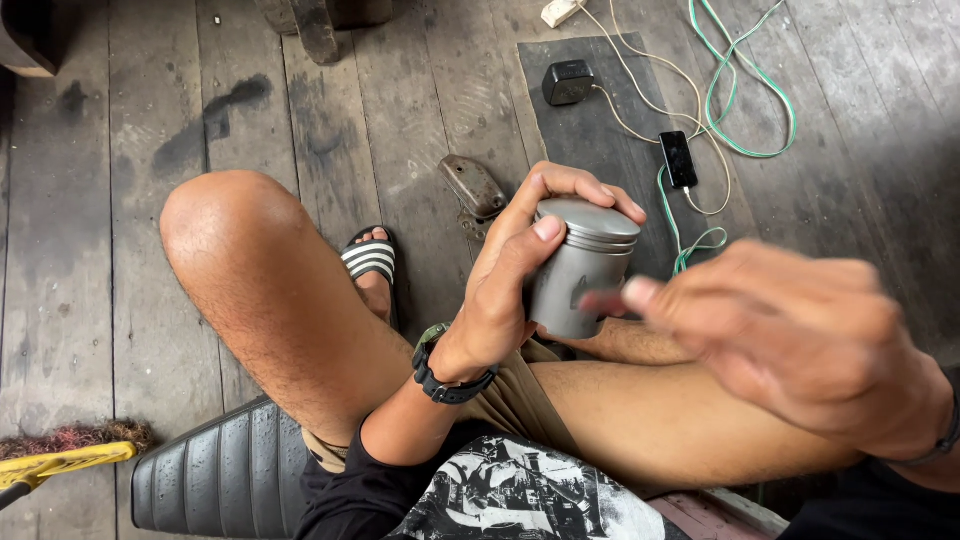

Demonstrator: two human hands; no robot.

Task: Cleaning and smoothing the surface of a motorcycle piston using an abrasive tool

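Left hand [505, 290]: your fingers wrap a grey metal piston [580, 265], thumb on its flat crown, held upright over your lap.
Right hand [800, 335]: blurred, fingers loosely curled, fingertips just at the piston's side at 3 o'clock; you grip nothing that shows.
Wristwatch [445, 370]: dark, on your left wrist.
Floor [120, 230]: worn planks.
Metal cover [473, 187]: 11 o'clock of the piston.
Phone [678, 158]: 1 o'clock, on a dark mat [600, 135] with cables.
Sandal [369, 258]: striped, 9 o'clock.
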